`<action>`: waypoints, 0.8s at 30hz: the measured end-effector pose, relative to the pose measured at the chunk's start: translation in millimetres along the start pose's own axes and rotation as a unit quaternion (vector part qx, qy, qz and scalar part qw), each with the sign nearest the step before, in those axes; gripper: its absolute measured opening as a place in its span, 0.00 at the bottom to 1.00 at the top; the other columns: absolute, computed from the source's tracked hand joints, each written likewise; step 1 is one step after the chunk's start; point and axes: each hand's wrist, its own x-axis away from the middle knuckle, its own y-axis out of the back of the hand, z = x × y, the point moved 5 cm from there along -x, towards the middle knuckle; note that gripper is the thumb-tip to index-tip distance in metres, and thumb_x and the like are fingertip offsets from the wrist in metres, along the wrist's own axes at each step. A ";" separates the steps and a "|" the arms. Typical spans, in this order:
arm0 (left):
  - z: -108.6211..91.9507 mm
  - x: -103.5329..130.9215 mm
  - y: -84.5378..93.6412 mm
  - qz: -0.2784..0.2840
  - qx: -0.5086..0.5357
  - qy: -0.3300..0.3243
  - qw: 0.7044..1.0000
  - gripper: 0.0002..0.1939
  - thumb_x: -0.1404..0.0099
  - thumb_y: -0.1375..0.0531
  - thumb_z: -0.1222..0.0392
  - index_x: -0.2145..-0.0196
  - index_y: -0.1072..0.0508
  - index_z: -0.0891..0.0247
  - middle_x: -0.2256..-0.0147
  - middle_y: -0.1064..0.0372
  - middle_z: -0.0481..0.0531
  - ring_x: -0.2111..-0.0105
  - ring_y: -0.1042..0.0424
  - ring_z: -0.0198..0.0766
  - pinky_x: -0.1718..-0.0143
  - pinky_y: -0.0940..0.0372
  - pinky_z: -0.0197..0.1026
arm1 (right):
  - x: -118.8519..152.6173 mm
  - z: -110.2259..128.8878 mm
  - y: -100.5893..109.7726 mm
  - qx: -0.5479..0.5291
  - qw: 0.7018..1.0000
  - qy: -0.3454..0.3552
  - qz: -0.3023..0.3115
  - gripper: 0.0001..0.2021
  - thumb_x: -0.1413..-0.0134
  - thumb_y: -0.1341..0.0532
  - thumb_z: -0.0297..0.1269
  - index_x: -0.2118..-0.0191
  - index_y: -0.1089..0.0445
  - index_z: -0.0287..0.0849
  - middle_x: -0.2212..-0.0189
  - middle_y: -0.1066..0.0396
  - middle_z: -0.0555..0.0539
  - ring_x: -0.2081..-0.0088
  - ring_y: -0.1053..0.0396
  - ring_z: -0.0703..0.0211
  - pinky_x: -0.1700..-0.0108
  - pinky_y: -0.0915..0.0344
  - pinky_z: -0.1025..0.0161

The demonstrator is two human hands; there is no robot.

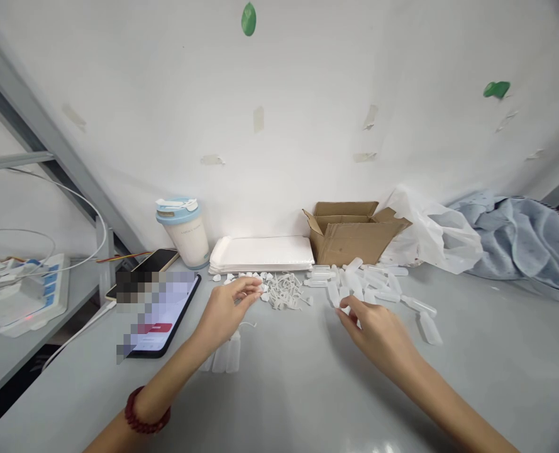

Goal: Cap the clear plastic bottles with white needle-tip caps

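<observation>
My left hand reaches in from the left, its thumb and fingertips closed on a small white cap at the edge of a loose row of such caps. Beside it lies a heap of thin whitish plastic strips or nozzles. Under that wrist several translucent small bottles lie side by side, partly hidden by my forearm. My right hand pinches the near end of a translucent small bottle between thumb and index finger. More such bottles are scattered behind and right of this hand.
Along the wall stand a blue-lidded cup, a stack of white envelopes, an open cardboard box, a white plastic bag and blue cloth. At left lie two phones and a power strip with cables.
</observation>
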 end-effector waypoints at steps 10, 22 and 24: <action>-4.5 11.0 -5.0 0.063 -0.144 -0.207 0.966 0.13 0.37 0.50 0.70 0.67 0.26 0.61 0.63 0.27 0.53 0.61 0.29 0.41 0.59 0.33 0.45 | 1.8 2.4 -2.2 -0.005 1.000 0.000 0.013 0.09 0.40 0.49 0.37 0.63 0.33 0.42 0.74 0.25 0.47 0.77 0.30 0.54 0.78 0.49 0.66; -17.7 19.1 -14.9 0.050 -0.130 -0.263 0.955 0.13 0.35 0.50 0.73 0.60 0.29 0.63 0.65 0.27 0.52 0.63 0.30 0.38 0.62 0.33 0.41 | 2.3 6.6 -5.0 -0.024 0.998 0.049 -0.020 0.09 0.41 0.49 0.36 0.65 0.32 0.40 0.74 0.27 0.46 0.79 0.30 0.55 0.79 0.44 0.64; -21.0 20.5 -13.1 0.037 -0.116 -0.260 0.958 0.13 0.35 0.50 0.73 0.60 0.29 0.64 0.64 0.27 0.53 0.61 0.30 0.38 0.60 0.33 0.41 | 4.2 9.6 -4.9 -0.054 0.994 0.083 -0.045 0.09 0.40 0.49 0.35 0.65 0.33 0.40 0.72 0.27 0.45 0.78 0.30 0.56 0.79 0.40 0.63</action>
